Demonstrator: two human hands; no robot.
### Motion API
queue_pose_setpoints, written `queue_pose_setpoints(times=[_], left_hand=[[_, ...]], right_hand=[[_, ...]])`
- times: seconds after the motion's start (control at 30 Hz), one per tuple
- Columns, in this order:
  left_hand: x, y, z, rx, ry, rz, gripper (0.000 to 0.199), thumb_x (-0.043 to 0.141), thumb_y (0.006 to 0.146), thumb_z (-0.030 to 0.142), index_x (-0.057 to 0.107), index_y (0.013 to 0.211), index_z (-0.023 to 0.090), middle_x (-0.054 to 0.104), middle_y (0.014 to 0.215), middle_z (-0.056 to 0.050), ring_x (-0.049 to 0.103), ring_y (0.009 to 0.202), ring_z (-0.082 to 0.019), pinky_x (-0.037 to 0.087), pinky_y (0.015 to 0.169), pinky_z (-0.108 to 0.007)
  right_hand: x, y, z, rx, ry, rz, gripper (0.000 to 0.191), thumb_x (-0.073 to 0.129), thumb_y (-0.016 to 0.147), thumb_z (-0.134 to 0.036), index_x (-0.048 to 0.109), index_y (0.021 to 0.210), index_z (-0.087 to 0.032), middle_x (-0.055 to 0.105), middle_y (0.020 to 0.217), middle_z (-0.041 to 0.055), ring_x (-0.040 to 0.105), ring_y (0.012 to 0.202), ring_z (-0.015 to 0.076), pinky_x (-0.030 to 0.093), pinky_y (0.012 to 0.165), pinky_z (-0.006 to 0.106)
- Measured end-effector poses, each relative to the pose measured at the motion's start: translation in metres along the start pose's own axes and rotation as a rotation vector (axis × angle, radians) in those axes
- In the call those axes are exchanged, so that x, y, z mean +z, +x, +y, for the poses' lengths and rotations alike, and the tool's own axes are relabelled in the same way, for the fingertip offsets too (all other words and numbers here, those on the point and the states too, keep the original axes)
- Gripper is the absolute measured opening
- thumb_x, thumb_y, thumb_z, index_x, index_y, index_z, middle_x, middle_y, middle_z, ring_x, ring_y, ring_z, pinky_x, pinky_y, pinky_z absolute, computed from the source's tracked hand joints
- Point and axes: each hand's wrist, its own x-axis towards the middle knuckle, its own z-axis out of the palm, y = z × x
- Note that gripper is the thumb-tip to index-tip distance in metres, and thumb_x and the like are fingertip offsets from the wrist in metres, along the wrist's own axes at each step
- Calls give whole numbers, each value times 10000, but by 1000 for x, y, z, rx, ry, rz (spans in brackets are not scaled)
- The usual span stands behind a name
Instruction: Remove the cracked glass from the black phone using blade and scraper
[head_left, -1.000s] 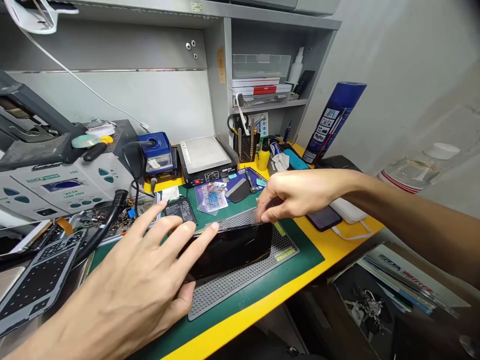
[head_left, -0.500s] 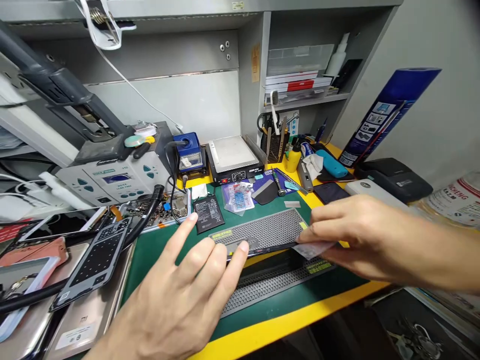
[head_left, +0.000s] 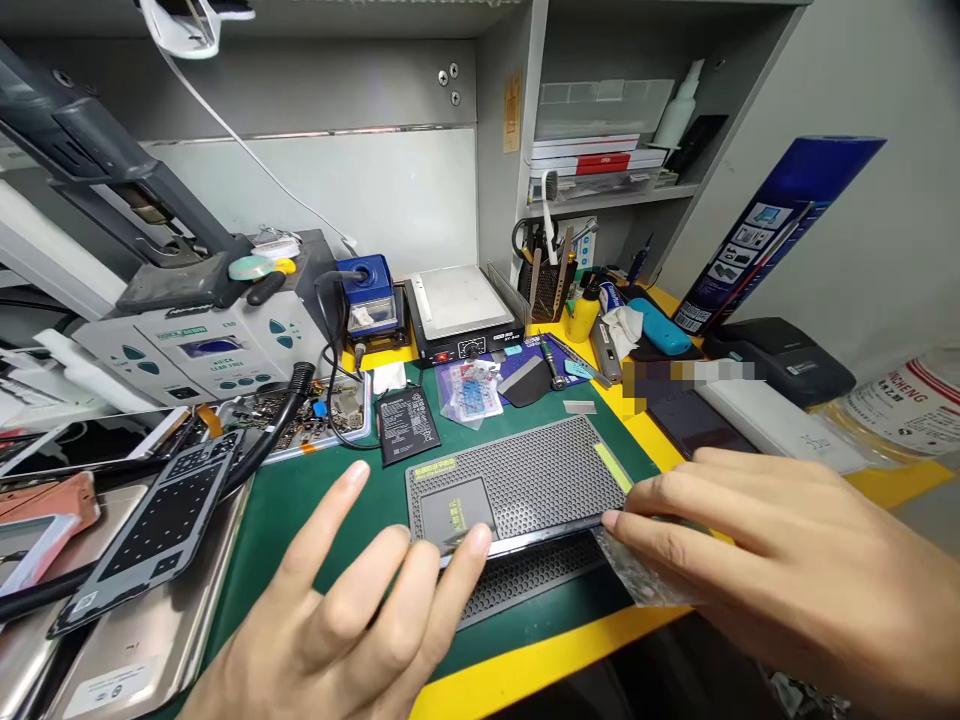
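A thin, dark flat panel is seen nearly edge-on over a grey honeycomb-patterned mat. At its left end is my left hand, thumb against the edge, middle fingers curled beside it and index finger stretched out. My right hand is closed at the right end of the panel, with a crumpled clear film pinched under its fingers. The mat has yellow-green labels and a dark square area near its left side. Behind it lies a black battery.
A green work mat covers the yellow-edged table. On the left stand a grey soldering station and stacked phones. A heating plate, tool holder and yellow bottle stand at the back.
The view has shifted slightly. My right hand has moved down and nearer, with the clear film lower. The panel is seen more edge-on, and more of the honeycomb mat shows behind it.
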Motion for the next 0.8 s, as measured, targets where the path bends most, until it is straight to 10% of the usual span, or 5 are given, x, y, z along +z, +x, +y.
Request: queue_pose_setpoints(times=[0.33,0.8], left_hand=[[6,-15,2,-2,20,85,515,746,763,-62,696,1200,207,566,1108,-14,569,1026,-177,458,1135,-668],[4,-11,2,1,8,97,404,628,882,-14,684,1206,221,559,1048,-10,548,1025,-143,404,1195,-612]], right_hand=[[6,-6,-9,35,35,2,312,489,914,-70,614,1191,-141,680,993,112,569,749,194,435,620,324],[12,-10,-14,-24,5,-10,461,540,900,-50,603,1354,-105,681,1038,125,545,748,194,411,643,339]])
